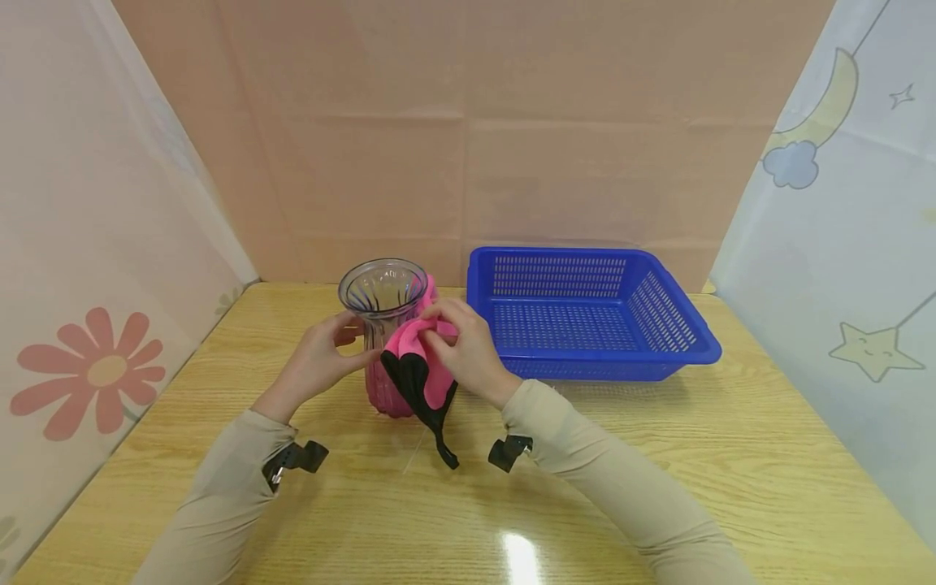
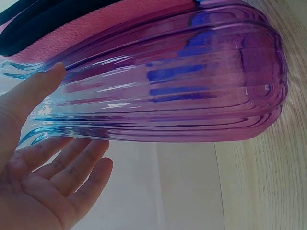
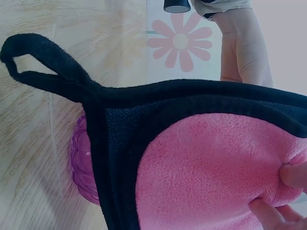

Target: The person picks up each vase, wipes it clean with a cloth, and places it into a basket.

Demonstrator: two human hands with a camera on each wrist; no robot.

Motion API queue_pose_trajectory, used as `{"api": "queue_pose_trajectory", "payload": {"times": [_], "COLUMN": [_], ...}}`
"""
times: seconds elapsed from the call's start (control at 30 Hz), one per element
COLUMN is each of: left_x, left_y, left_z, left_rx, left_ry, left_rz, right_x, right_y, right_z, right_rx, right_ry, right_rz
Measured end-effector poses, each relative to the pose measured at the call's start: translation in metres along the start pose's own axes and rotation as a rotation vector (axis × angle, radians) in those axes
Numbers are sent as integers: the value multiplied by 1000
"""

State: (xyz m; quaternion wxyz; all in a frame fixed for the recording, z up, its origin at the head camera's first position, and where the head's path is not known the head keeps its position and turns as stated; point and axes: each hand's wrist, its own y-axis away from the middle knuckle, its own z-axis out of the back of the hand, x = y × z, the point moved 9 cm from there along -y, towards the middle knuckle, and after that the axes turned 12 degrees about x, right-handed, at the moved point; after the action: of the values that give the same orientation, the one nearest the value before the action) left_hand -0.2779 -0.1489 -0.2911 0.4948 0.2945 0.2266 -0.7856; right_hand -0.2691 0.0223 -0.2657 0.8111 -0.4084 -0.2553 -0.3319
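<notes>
A ribbed glass vase [image 1: 380,382], clear at the flared rim and pink-purple lower down, stands upright on the table. My left hand [image 1: 322,353] holds it below the rim, thumb on the near side and fingers round the far left, as the left wrist view shows with the hand [image 2: 57,177] at the vase [image 2: 182,96]. With thumb and fingertips, my right hand [image 1: 464,345] pinches a pink plush cloth [image 1: 439,378] with black edging and a hanging loop. The cloth [image 3: 206,163] drapes along the vase's right side and covers part of it.
Behind and to the right sits a blue slotted plastic basket [image 1: 585,366] on the wooden table [image 1: 409,528]. A peach curtain [image 1: 468,162] closes off the back, with printed white sheets [image 1: 95,203] at the sides. Black bands [image 1: 292,463] circle both wrists.
</notes>
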Motion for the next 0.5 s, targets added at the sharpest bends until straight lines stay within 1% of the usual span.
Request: {"api": "queue_pose_trajectory", "payload": {"times": [0.27,0.37,0.5], "left_x": [2,4,2], "left_y": [-1,-1,0], "left_z": [-1,-1,-1], "left_rx": [9,14,12], "left_ry": [0,0,4], "left_rz": [1,8,8], "right_x": [-1,-3,-6], "right_y": [3,4,6], "right_z": [-3,-4,-6], "right_rx": [19,28,44], "right_ry": [60,68,57], "right_rz": [-5,-11,-19]}}
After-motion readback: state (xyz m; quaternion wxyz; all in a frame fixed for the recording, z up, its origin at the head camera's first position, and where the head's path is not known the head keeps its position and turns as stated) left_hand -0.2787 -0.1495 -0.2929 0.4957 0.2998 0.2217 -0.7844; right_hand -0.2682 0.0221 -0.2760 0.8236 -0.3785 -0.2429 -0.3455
